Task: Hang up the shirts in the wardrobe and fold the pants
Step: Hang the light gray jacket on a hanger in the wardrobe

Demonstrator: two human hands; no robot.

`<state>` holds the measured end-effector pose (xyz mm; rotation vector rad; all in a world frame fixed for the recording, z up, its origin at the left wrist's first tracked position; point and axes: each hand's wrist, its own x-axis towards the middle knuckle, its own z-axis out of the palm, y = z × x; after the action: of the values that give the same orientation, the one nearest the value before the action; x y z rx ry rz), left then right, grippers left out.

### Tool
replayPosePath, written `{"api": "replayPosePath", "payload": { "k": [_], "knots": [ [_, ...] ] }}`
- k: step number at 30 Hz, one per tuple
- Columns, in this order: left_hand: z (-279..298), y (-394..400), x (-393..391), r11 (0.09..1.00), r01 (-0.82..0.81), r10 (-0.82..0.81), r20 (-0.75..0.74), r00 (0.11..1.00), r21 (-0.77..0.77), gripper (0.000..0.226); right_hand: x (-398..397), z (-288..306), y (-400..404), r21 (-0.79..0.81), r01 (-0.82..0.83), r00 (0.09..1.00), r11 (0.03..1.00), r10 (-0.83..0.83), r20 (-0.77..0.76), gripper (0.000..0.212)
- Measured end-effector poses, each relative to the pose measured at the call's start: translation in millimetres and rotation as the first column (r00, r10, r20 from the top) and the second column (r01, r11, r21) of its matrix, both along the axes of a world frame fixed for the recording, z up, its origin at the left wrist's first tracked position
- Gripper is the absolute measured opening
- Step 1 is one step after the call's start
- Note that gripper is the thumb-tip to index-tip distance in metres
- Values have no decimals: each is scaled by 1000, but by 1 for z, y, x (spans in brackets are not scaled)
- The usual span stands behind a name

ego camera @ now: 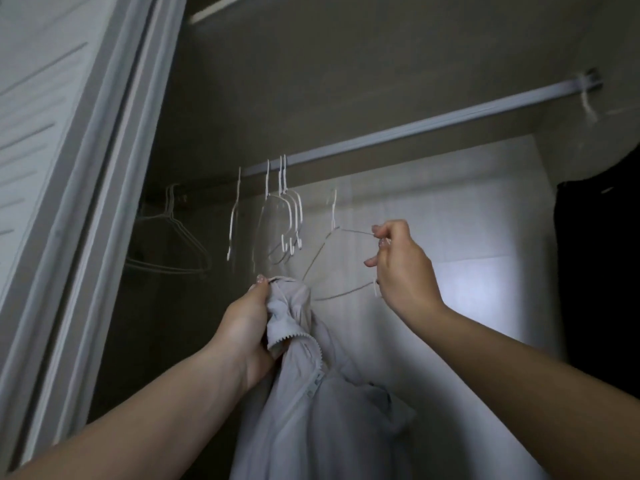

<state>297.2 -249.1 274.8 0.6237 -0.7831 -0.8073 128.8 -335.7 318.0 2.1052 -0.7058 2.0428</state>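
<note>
Head view: left hand [250, 329] is gripping a pale zip shirt [311, 403] at its collar, 6 o'clock; right hand [398, 268] is pinching a wire hanger [323, 251] below the rail [415, 128]. Shirt looking light, limp; hold by shoulders.

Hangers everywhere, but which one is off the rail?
The hanger pinched in the right hand, beside the pale shirt gripped by the left hand. The other hangers hook over the rail.
</note>
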Motion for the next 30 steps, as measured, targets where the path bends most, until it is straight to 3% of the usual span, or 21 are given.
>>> {"api": "replayPosePath", "payload": {
  "k": [5, 9, 11, 13, 15, 16, 19, 22, 30],
  "knots": [
    [-12, -20, -22, 996, 61, -62, 16, 998, 60, 49, -49, -14, 7, 114, -48, 998, 992, 53, -39, 41],
    [-31, -29, -37, 984, 128, -128, -2, 992, 121, 47, -75, -31, 11, 398, -257, 966, 881, 222, 131, 32],
    [-46, -35, -44, 978, 164, -158, -54, 986, 129, 40, -82, -51, 12, 648, -277, 959, 710, 249, 136, 23],
    [-64, -40, -54, 963, 201, -185, -101, 978, 180, 41, -81, -84, 11, 851, -281, 929, 443, 349, 125, 34],
    [-81, -45, -67, 952, 238, -223, -97, 970, 191, 42, -73, -119, 11, 923, -311, 868, 225, 463, 180, 43],
    [-88, -49, -73, 949, 245, -232, -87, 969, 199, 44, -66, -133, 12, 929, -311, 847, 202, 501, 175, 39],
    [-96, -58, -82, 940, 268, -253, -92, 963, 214, 46, -45, -146, 13, 884, -284, 871, 372, 485, 76, 12],
    [-91, -64, -75, 943, 259, -244, -95, 965, 207, 45, -44, -128, 8, 796, -301, 910, 524, 409, 75, 16],
    [-59, -47, -51, 979, 178, -170, -75, 983, 104, 40, -30, -73, 8, 644, -378, 909, 666, 399, 121, 21]
  ]
}}
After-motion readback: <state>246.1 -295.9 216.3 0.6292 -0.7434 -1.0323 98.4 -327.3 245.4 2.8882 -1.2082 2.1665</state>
